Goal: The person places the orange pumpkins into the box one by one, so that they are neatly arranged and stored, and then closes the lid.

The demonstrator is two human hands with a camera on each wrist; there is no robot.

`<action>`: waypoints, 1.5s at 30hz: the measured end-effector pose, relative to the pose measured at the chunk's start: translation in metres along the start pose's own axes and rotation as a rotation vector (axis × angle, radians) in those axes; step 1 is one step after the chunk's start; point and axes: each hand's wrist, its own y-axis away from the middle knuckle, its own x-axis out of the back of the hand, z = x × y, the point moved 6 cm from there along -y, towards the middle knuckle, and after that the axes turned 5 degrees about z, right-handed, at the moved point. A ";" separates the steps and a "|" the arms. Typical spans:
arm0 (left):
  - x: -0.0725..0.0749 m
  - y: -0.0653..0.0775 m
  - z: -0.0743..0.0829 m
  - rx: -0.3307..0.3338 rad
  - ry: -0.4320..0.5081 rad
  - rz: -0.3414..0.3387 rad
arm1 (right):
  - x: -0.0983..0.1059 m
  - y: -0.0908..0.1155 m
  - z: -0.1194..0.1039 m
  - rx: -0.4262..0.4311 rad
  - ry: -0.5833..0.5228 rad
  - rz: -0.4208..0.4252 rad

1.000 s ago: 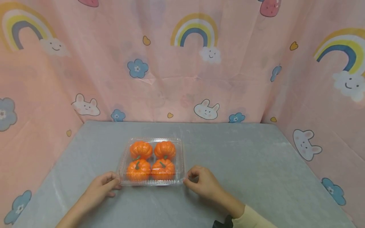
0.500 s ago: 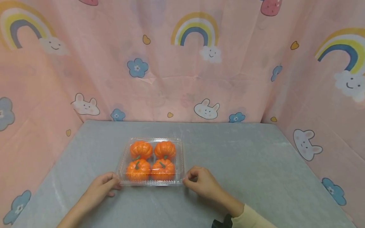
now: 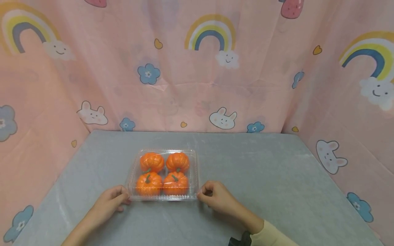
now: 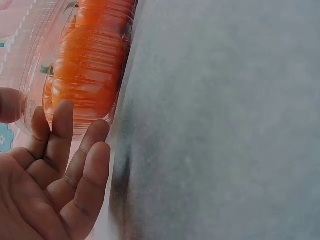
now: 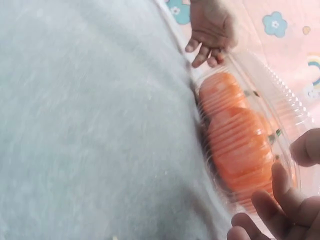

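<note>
A clear plastic clamshell box (image 3: pixel 193 172) sits on the grey cloth with its lid down. Inside are several small orange pumpkins (image 3: pixel 149 183) with green stems, in two rows. My left hand (image 3: pixel 107 203) pinches the box's near left corner between thumb and forefinger; in the left wrist view the other fingers of that hand (image 4: pixel 60 185) spread loosely below the rim. At the near right corner, my right hand (image 3: pixel 220 199) pinches the edge. The right wrist view has the right thumb and forefinger at the rim of the box (image 5: pixel 282 100), with the left hand (image 5: pixel 212 30) at the far end.
A grey cloth (image 3: pixel 261 171) covers the table. Pink curtains (image 3: pixel 172 102) printed with rainbows, rabbits and flowers stand behind it and along both sides. Near the right forearm's cream sleeve (image 3: pixel 272 234) a black strap-like piece (image 3: pixel 240 239) shows at the bottom edge.
</note>
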 end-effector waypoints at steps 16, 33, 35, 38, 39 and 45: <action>-0.001 0.000 0.002 0.074 -0.024 0.096 | 0.002 0.000 -0.006 -0.008 0.023 0.030; -0.001 -0.004 0.001 0.096 -0.038 0.134 | 0.002 -0.003 -0.007 -0.047 0.035 0.014; -0.001 -0.004 0.001 0.099 -0.034 0.135 | 0.002 -0.004 -0.006 -0.070 0.024 0.015; -0.001 -0.004 0.003 0.098 -0.024 0.135 | 0.001 -0.004 -0.005 -0.086 0.006 0.023; -0.001 -0.004 0.004 0.096 -0.020 0.134 | 0.001 -0.004 -0.005 -0.087 0.004 0.027; -0.001 -0.004 0.002 0.113 -0.008 0.135 | 0.001 -0.005 -0.005 -0.104 -0.003 0.039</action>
